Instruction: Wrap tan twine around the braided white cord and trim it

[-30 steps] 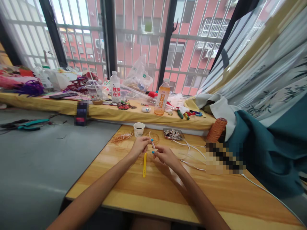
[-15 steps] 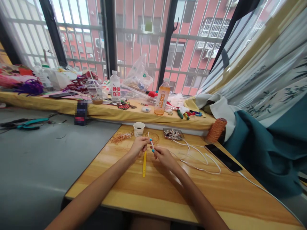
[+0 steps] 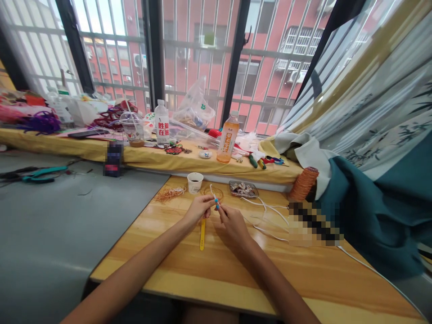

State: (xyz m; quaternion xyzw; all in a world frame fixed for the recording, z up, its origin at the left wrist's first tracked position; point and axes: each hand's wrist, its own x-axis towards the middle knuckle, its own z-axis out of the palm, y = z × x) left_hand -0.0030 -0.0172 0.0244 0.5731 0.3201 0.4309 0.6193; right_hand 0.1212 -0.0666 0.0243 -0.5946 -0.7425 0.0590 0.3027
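Above the wooden table [image 3: 236, 270], the left hand [image 3: 199, 209] and right hand [image 3: 231, 222] pinch a thin white cord [image 3: 213, 194] between closed fingertips, its free end pointing to 12 o'clock; a slackened pinch could let it slip loose.

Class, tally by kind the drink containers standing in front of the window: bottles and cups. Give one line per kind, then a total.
Bottles: 2, the clear bottle and the orange bottle
Cups: 2, the plastic cup and the paper cup
Total: 4
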